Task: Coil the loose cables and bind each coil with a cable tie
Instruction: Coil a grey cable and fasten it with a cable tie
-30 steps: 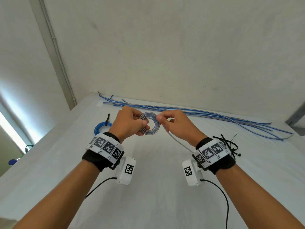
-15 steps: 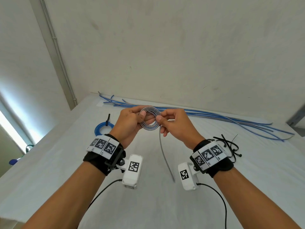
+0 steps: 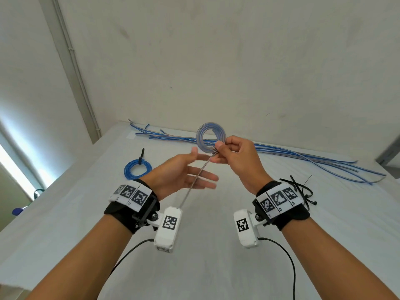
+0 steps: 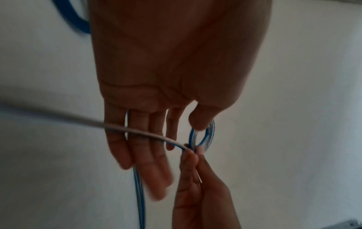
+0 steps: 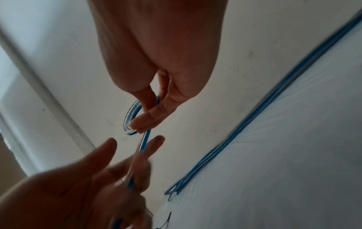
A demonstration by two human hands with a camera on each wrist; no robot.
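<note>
A small coil of grey-and-blue cable (image 3: pixel 199 135) is held up above the table, and my right hand (image 3: pixel 219 149) pinches its lower edge between thumb and fingers. The coil's loose tail (image 3: pixel 194 180) runs straight down towards my left wrist camera. Just below and left of the coil, my left hand (image 3: pixel 195 169) has its fingers straight and spread and holds nothing. In the left wrist view the tail (image 4: pixel 137 131) crosses in front of my left fingers, and the coil (image 4: pixel 211 133) sits beyond them. The right wrist view shows the pinch on the coil (image 5: pixel 129 119).
A blue coil (image 3: pixel 128 169) bound with a black tie lies on the white table (image 3: pixel 216 267) at the left. Several loose blue and grey cables (image 3: pixel 281 151) lie along the back wall. A heap of black cable ties (image 3: pixel 303 189) lies beside my right wrist.
My left hand has let go of the coil, opened and dropped lower. My right hand has lifted the coil higher, and the tail now points towards my left wrist.
</note>
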